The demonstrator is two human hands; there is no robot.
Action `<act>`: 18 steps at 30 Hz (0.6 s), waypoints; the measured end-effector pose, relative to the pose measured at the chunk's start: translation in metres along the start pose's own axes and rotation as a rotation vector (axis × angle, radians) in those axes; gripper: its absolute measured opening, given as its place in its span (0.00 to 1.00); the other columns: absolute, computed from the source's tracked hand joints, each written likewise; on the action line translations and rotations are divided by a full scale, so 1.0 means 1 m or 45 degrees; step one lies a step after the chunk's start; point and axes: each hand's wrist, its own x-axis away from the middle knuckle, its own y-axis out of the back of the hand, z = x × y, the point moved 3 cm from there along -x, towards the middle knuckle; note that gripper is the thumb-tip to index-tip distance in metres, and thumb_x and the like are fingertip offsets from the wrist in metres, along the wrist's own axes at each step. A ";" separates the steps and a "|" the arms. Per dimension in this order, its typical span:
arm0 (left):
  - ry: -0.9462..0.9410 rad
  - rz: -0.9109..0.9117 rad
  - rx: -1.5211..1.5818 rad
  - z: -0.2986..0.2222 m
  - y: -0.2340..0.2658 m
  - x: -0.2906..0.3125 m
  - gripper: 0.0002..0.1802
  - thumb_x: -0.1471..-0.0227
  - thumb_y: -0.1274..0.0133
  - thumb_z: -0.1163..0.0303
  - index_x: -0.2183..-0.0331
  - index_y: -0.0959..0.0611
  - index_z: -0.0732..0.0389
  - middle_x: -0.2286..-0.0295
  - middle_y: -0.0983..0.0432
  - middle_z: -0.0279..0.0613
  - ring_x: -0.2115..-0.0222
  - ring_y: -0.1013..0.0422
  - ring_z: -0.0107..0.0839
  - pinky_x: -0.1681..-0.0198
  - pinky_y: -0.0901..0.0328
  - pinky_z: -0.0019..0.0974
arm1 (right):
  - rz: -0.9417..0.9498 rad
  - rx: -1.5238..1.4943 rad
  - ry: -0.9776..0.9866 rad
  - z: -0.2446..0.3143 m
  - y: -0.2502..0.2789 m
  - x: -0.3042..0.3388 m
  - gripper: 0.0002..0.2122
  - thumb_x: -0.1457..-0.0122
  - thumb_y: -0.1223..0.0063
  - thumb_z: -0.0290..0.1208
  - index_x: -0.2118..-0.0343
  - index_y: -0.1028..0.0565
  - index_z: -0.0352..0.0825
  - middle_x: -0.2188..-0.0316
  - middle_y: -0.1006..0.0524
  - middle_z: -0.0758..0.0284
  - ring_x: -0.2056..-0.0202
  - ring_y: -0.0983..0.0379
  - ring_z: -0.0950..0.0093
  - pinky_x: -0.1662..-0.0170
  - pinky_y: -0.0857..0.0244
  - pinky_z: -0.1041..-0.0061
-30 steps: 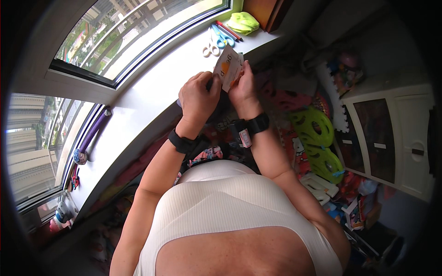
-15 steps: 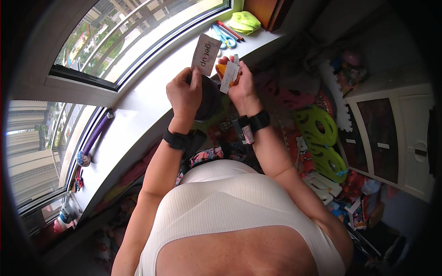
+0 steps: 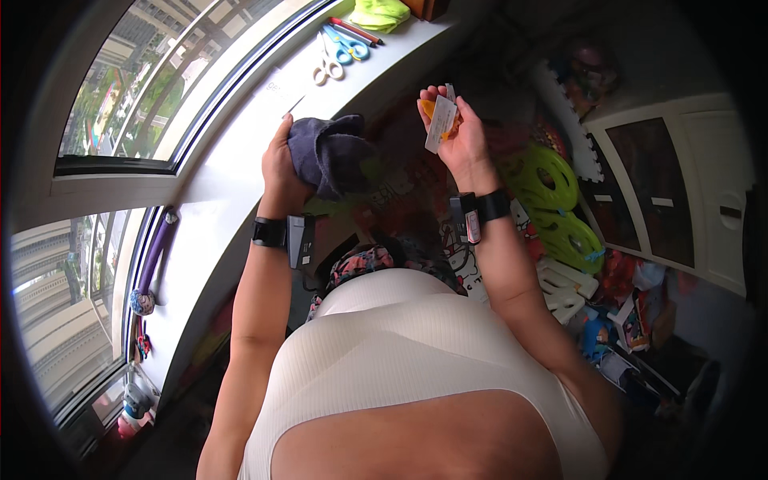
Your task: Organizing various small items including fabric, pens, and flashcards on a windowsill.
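My left hand [image 3: 282, 164] is closed at the windowsill's edge, fingertips pinching a card [image 3: 278, 86] that is nearly lost in the glare. Right beside that hand is a folded, dark navy cloth thing [image 3: 332, 154], perhaps a hat; I cannot tell whether the hand touches it. Palm up and further right, my right hand [image 3: 464, 140] grips several small white cards [image 3: 441, 125] together with something orange [image 3: 430, 106]. Its fingers curl around them. Both wrists wear black straps with small devices.
On the white windowsill [image 3: 220, 168] lie blue scissors [image 3: 346, 46], white-handled scissors [image 3: 328, 72], red and dark pens [image 3: 356, 30] and a lime-green cloth [image 3: 380, 14]. A purple stick [image 3: 156, 252] rests by the window. Green plastic pieces [image 3: 552, 200] and a white cabinet [image 3: 664, 192] stand at right.
My hands have moved apart, the left one leftward with its card tilting into the glare, the right one rightward with its cards. The navy cloth thing is now more exposed.
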 end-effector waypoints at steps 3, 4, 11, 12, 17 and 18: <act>0.276 0.360 0.058 0.002 -0.018 0.016 0.28 0.37 0.61 0.51 0.60 0.20 0.68 0.62 0.21 0.56 0.61 0.23 0.48 0.53 0.28 0.48 | -0.036 -0.052 0.093 0.041 0.029 0.027 0.17 0.30 0.68 0.36 0.57 0.28 0.28 0.57 0.24 0.56 0.52 0.27 0.60 0.44 0.33 0.59; 0.342 0.381 0.092 0.003 -0.016 0.019 0.29 0.37 0.61 0.50 0.58 0.21 0.69 0.61 0.21 0.57 0.59 0.23 0.49 0.51 0.29 0.49 | -0.038 -0.057 0.133 0.056 0.038 0.038 0.17 0.30 0.68 0.35 0.57 0.28 0.28 0.56 0.24 0.56 0.52 0.27 0.60 0.43 0.33 0.59; 0.622 0.309 -0.014 0.066 -0.011 0.004 0.35 0.41 0.58 0.40 0.53 0.21 0.64 0.56 0.23 0.52 0.54 0.26 0.46 0.47 0.32 0.49 | -0.230 -0.207 0.551 0.169 0.170 0.161 0.19 0.29 0.72 0.36 0.51 0.32 0.26 0.53 0.26 0.54 0.49 0.28 0.61 0.40 0.37 0.59; 0.630 0.244 -0.016 0.074 -0.011 0.005 0.34 0.41 0.57 0.41 0.53 0.22 0.64 0.54 0.23 0.51 0.53 0.28 0.46 0.46 0.34 0.49 | -0.146 -0.251 0.521 0.176 0.184 0.178 0.19 0.29 0.71 0.35 0.48 0.34 0.26 0.52 0.26 0.55 0.48 0.29 0.61 0.39 0.38 0.59; 0.702 0.027 0.113 0.112 -0.003 -0.010 0.29 0.41 0.52 0.47 0.52 0.23 0.63 0.52 0.25 0.49 0.49 0.31 0.44 0.41 0.39 0.50 | -0.344 -0.359 0.713 0.189 0.223 0.241 0.18 0.30 0.69 0.34 0.46 0.35 0.26 0.49 0.28 0.55 0.47 0.30 0.60 0.38 0.39 0.58; 0.699 -0.022 0.034 0.116 -0.004 -0.010 0.25 0.42 0.50 0.53 0.52 0.23 0.62 0.52 0.25 0.48 0.48 0.31 0.44 0.40 0.40 0.49 | -0.385 -0.395 0.727 0.191 0.231 0.251 0.18 0.30 0.68 0.34 0.46 0.35 0.26 0.49 0.28 0.55 0.47 0.30 0.60 0.38 0.40 0.59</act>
